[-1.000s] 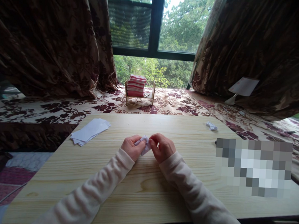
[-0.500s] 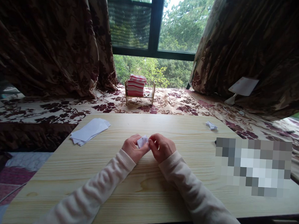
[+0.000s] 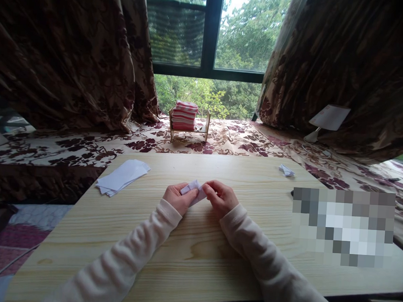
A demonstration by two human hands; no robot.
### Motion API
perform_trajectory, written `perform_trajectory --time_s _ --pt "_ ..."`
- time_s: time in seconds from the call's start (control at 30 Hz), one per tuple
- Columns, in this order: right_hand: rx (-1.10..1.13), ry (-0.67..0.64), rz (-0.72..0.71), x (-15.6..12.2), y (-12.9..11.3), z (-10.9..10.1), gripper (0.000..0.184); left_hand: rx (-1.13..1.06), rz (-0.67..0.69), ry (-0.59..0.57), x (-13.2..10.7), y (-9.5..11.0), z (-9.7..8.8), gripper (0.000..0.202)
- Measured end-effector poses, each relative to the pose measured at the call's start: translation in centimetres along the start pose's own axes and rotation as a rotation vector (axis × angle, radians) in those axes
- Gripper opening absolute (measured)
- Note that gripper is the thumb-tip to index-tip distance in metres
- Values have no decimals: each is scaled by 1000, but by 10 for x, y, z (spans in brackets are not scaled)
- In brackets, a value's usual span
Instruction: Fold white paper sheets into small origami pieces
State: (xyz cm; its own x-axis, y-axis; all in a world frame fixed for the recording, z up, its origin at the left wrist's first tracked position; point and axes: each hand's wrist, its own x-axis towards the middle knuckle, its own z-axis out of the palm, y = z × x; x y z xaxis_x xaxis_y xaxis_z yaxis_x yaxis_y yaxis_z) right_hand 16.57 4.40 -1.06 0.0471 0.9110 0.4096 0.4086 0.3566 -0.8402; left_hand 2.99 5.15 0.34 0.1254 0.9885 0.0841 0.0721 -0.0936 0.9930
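A small folded piece of white paper (image 3: 193,187) is held over the middle of the wooden table. My left hand (image 3: 178,196) grips its left part, with the thumb lying across the front. At the right edge, my right hand (image 3: 220,197) pinches the paper between thumb and fingertips. Several flat white paper strips (image 3: 123,177) lie stacked on the table to the left. A small folded white paper piece (image 3: 286,170) rests near the far right corner.
The light wooden table (image 3: 193,278) stands against a ledge with flowered cloth (image 3: 243,137). On that ledge are a small wooden rack (image 3: 207,126) with folded striped cloths (image 3: 184,115) and a white lamp (image 3: 329,118). A blurred-out patch (image 3: 350,228) covers the table's right side.
The paper has turned in my hands, and more of it shows between them. My right hand has shifted slightly right, its fingers now at the paper's right edge.
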Motion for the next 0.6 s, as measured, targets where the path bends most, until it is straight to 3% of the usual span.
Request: perform_trajectory --time_s 0.2,0.3,0.43,0.5,0.6 --pt "60 10 56 -1 -1 4 19 49 26 -52 0 1 -2 17" --pt "70 -62 54 -1 -3 1 17 44 34 -70 -3 4 -1 15" --pt "2 -119 15 0 -5 -3 17 78 157 -93 -7 5 2 21" --pt "-2 -102 24 1 -4 -5 21 40 115 -120 -6 4 2 18" --pt "47 -88 46 2 -2 -7 27 -90 -51 -140 -2 4 1 20"
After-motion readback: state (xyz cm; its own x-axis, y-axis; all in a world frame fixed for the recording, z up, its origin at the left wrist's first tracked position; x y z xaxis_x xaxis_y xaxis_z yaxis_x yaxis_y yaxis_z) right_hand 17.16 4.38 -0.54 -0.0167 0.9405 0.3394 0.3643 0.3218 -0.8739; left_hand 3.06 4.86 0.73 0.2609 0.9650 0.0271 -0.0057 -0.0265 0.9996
